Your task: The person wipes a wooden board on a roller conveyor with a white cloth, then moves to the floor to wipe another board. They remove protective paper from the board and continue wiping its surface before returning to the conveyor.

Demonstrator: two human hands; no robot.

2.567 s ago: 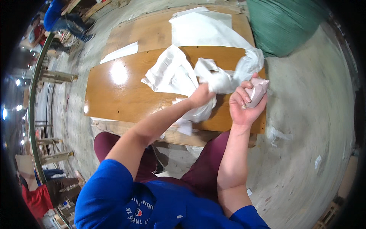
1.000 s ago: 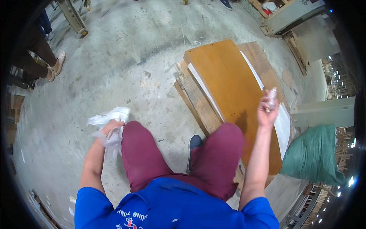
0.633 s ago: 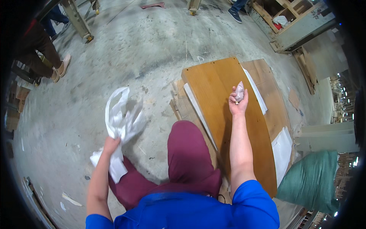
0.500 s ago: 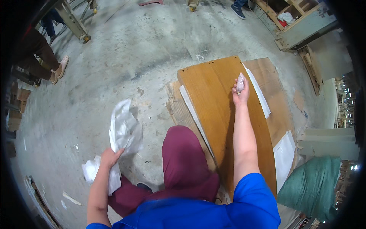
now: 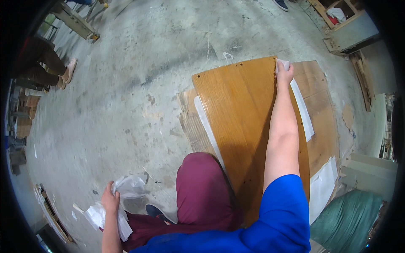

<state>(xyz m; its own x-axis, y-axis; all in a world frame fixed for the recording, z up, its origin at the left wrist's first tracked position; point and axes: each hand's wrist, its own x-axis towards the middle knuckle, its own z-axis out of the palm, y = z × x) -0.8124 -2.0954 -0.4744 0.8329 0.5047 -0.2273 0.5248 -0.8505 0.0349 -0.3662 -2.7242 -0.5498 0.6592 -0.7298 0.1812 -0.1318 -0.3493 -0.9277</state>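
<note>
My right hand (image 5: 284, 75) is closed round a small whitish wad (image 5: 283, 64) that looks wrapped in plastic. It rests at the far right corner of a brown wooden panel (image 5: 236, 109), which lies flat with small dark holes along its edges. My right forearm stretches over the panel. Down at the left, my left hand (image 5: 110, 199) has its thumb and fingers apart, beside a clear crumpled plastic bag (image 5: 130, 187). White sheeting (image 5: 97, 217) lies bunched under that hand, next to my leg.
Cardboard (image 5: 321, 90) and white sheets (image 5: 321, 189) show under the panel's sides. Green fabric (image 5: 348, 221) sits at the lower right, near a pale metal beam (image 5: 367, 173). A person in dark trousers and light shoes (image 5: 67, 71) stands at the far left.
My right hand has moved away and slightly right, taking the wad to the panel's far corner. My left hand has lowered; the plastic bag has dropped and its fingers have parted.
</note>
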